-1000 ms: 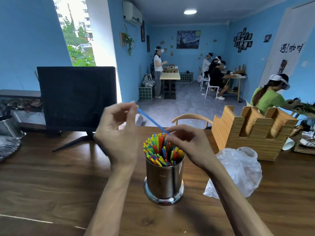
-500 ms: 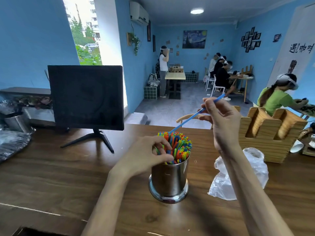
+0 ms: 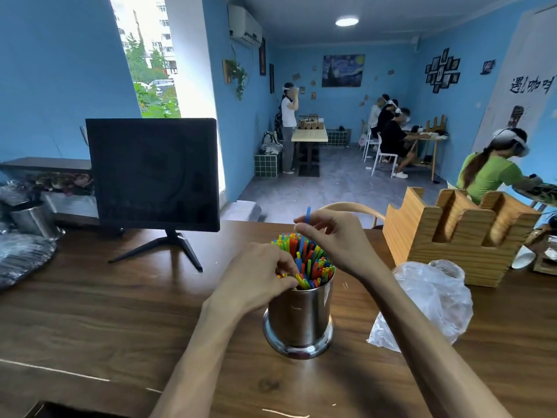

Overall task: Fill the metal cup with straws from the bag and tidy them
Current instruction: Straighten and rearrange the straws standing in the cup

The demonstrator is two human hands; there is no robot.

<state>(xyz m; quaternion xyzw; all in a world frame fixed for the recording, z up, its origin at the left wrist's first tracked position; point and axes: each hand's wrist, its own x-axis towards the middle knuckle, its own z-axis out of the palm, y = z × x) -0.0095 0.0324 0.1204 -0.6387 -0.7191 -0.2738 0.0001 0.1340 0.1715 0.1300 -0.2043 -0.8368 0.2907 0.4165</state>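
Note:
A shiny metal cup [image 3: 300, 318] stands on the wooden table [image 3: 90, 312], packed with several coloured straws [image 3: 307, 260] standing upright. My right hand [image 3: 334, 239] is above the cup's far rim and pinches a blue straw [image 3: 307, 215], whose top end pokes up above my fingers. My left hand [image 3: 259, 279] is at the cup's left rim, its fingers curled around the straws there. A crumpled clear plastic bag [image 3: 434, 300] lies on the table to the right of the cup.
A black monitor [image 3: 152, 173] on a stand is at the back left. A wooden holder [image 3: 458, 236] sits at the back right. A second metal cup [image 3: 34, 220] and dark wrapped material [image 3: 21, 257] are at far left. Several people sit and stand further back.
My right hand has come down and closer to the cup with the blue straw, now nearly upright. My left hand moved further into the straws at the left rim.

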